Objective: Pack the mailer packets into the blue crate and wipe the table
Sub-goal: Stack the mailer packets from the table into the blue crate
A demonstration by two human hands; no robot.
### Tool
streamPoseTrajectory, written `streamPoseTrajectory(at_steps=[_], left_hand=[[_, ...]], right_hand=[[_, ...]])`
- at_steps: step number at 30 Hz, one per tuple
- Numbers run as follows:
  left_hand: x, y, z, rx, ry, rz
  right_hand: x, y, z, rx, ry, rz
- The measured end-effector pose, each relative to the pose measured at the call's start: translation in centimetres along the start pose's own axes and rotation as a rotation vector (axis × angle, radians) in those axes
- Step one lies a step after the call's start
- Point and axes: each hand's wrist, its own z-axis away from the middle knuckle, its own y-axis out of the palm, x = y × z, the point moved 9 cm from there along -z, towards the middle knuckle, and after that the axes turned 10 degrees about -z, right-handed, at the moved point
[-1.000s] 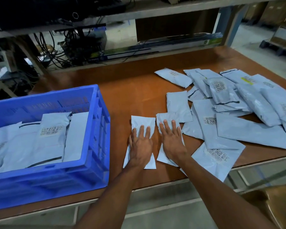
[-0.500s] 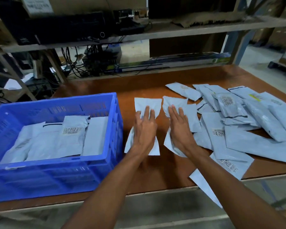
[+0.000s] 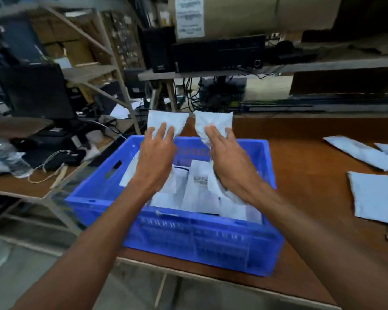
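Observation:
The blue crate (image 3: 202, 242) stands at the table's front edge, below both my hands, with several pale grey mailer packets (image 3: 198, 193) inside. My left hand (image 3: 155, 157) holds one mailer packet (image 3: 166, 120) over the crate's far left part. My right hand (image 3: 231, 162) holds a second mailer packet (image 3: 213, 123) over the crate's far right part. Both packets stick up past my fingertips and hang down under my palms. More loose packets (image 3: 372, 198) lie on the brown table (image 3: 311, 198) at the right.
A second table on the left carries a plastic water bottle (image 3: 9, 157), cables and dark equipment (image 3: 52, 139). A metal shelf (image 3: 278, 68) with black devices and a large cardboard roll hangs above the table's back edge. Angled rack struts (image 3: 121, 86) rise behind the crate.
Both hands lifted their packets off the table and carried them left over the crate. The view swung left, so the loose pile now sits at the right edge.

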Motion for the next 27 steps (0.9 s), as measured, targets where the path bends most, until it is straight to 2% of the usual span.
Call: streamPoseTrajectory(at_steps=[4, 10, 11, 14, 16, 18, 21, 27], left_hand=[[5.4, 6.4, 3.8, 0.183, -0.013, -0.034], [6.3, 14.2, 5.7, 0.532, 0.261, -0.039], [6.2, 15.5, 6.1, 0.621, 0.281, -0.013], [7.0, 20.4, 9.3, 1.081, 0.148, 0.236], [7.3, 22.2, 11.1, 1.265, 0.155, 0.268], [7.3, 22.9, 11.9, 1.337, 0.223, 0.250], [7.0, 23.3, 12.1, 1.355, 0.305, 0.213], [7.3, 23.2, 12.0, 1.349, 0.311, 0.211]], right_hand=[[4.4, 8.7, -2.6, 0.177, 0.036, 0.016], [4.9, 16.4, -6.1, 0.312, 0.161, 0.033], [4.4, 17.6, -6.2, 0.363, 0.197, 0.044], [2.5, 21.1, -5.7, 0.555, 0.293, 0.144], [1.8, 22.4, -5.2, 0.645, 0.295, 0.229], [1.7, 23.3, -5.0, 0.720, 0.282, 0.273], [1.9, 24.2, -4.6, 0.788, 0.299, 0.293], [1.4, 25.1, -4.0, 0.845, 0.336, 0.286]])
